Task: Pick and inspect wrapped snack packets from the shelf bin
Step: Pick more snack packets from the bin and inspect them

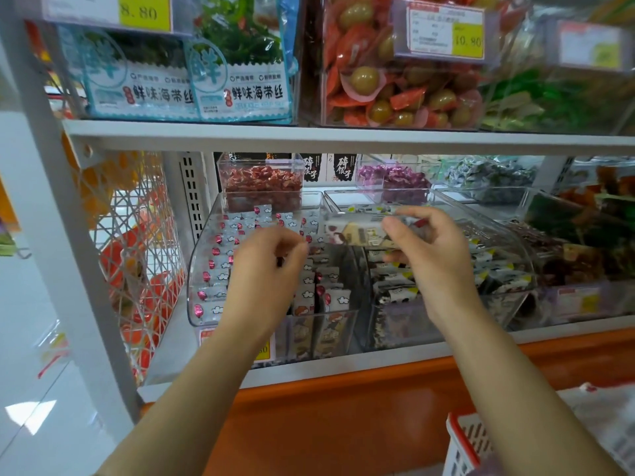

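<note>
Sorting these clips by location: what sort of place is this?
Most likely a shop's snack aisle: yellow price tags on the shelves, clear bins of wrapped snack packets, and a shopping basket.

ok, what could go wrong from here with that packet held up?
1. The right hand pinches the snack packet by one end only; it could slip and drop back into the clear bin.
2. The left hand sits close above the rows of packets; reaching across might knock some askew.

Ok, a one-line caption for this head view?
Right hand holds a wrapped snack packet above the clear shelf bins; left hand curled close by.
</note>
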Tool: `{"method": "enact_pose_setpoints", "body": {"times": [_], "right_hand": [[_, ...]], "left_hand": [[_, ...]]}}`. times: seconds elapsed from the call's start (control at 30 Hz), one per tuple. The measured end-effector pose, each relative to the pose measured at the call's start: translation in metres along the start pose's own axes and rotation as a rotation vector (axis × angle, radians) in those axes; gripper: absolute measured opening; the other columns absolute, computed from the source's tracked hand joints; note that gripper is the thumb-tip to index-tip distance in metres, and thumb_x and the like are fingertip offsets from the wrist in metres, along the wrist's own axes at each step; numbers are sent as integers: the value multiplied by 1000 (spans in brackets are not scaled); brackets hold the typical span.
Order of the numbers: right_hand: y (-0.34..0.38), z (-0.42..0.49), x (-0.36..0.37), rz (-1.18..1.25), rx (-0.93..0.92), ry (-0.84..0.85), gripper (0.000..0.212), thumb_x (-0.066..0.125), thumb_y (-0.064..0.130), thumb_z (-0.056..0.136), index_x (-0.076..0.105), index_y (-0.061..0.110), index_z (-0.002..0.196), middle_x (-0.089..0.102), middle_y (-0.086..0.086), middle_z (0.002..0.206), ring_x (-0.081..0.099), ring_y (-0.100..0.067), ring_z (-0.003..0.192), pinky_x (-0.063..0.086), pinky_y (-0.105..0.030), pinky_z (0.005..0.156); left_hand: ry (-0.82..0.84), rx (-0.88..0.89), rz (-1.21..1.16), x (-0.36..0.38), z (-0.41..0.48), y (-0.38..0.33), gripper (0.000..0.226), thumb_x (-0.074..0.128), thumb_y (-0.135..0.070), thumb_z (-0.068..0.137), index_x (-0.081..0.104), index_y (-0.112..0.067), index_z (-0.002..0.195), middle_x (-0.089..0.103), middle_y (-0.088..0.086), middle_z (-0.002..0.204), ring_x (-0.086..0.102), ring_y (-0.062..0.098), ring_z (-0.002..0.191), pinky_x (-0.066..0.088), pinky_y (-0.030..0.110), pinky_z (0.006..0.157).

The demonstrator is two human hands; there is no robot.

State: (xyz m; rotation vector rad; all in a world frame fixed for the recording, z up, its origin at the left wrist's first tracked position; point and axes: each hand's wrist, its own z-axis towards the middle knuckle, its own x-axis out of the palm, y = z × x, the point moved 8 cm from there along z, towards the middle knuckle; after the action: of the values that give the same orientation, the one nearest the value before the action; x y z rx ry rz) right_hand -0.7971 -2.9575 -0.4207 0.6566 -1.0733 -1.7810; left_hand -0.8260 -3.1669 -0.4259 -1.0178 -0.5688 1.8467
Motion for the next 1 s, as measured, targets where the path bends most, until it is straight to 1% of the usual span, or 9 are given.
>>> {"method": "enact_pose_setpoints", "body": {"times": [0.07, 0.17, 0.37, 0.5, 0.6, 0.67, 0.77, 0.83, 1.0], "right_hand": [[-7, 4, -8, 14, 30, -45, 23, 69, 25, 82, 60, 17, 101, 60, 1, 90, 64, -3, 62, 57, -24, 61], [-8, 5, -9, 22, 15, -43, 16, 68, 27, 84, 60, 20, 95, 61, 4, 87, 62, -3, 64, 53, -18, 58], [-4, 7, -10, -25, -17, -18, 14, 67, 27, 84, 62, 18, 94, 61, 10, 80, 62, -3, 64, 51, -17, 57], [1, 7, -2, -129, -52, 94, 7, 66, 28, 84, 64, 26, 89, 63, 7, 81, 63, -4, 67, 55, -26, 60], [8, 6, 3, -234, -101, 149, 6, 66, 33, 83, 62, 34, 87, 64, 10, 85, 65, -11, 80, 56, -42, 76], [12, 5, 5, -272, -125, 159, 9, 66, 35, 82, 61, 34, 90, 63, 10, 88, 63, -14, 85, 53, -47, 80], [15, 4, 4, -265, -144, 145, 5, 65, 34, 83, 61, 36, 86, 65, 8, 83, 64, -13, 79, 53, -46, 78], [16, 2, 4, -260, -154, 132, 6, 64, 33, 85, 61, 37, 81, 65, 11, 83, 63, -9, 74, 54, -43, 76], [16, 2, 6, -261, -151, 139, 4, 64, 30, 86, 61, 33, 86, 64, 9, 81, 63, -12, 77, 54, -40, 75]], "left_hand": [[110, 123, 271, 19, 0, -3, 16, 53, -30, 92, 67, -23, 94, 60, -9, 95, 52, 14, 97, 43, 36, 88], [246, 175, 470, 44, -4, 2, 23, 49, -39, 92, 67, -27, 99, 57, -10, 106, 40, 16, 109, 24, 36, 95], [247, 152, 382, 45, 0, 4, 6, 59, -30, 87, 65, -31, 87, 57, -17, 89, 40, 16, 108, 17, 35, 97], [334, 119, 516, 50, 0, 11, 21, 51, -38, 89, 67, -36, 102, 58, -12, 111, 36, 19, 116, 15, 43, 106], [383, 100, 572, 53, 0, 16, 30, 50, -44, 87, 62, -35, 113, 50, -8, 123, 31, 21, 120, 16, 45, 107], [370, 99, 553, 51, 1, 17, 38, 56, -45, 83, 55, -31, 117, 47, -5, 124, 31, 21, 118, 20, 42, 103], [365, 100, 452, 47, 2, 17, 23, 62, -43, 79, 59, -34, 101, 44, -7, 123, 27, 16, 116, 19, 38, 97], [388, 106, 443, 49, 1, 18, 16, 61, -45, 81, 64, -38, 96, 42, -10, 126, 23, 14, 119, 17, 38, 100], [441, 94, 521, 54, 0, 25, 39, 54, -53, 82, 57, -42, 120, 29, -9, 145, 10, 15, 133, 8, 44, 109]]}}
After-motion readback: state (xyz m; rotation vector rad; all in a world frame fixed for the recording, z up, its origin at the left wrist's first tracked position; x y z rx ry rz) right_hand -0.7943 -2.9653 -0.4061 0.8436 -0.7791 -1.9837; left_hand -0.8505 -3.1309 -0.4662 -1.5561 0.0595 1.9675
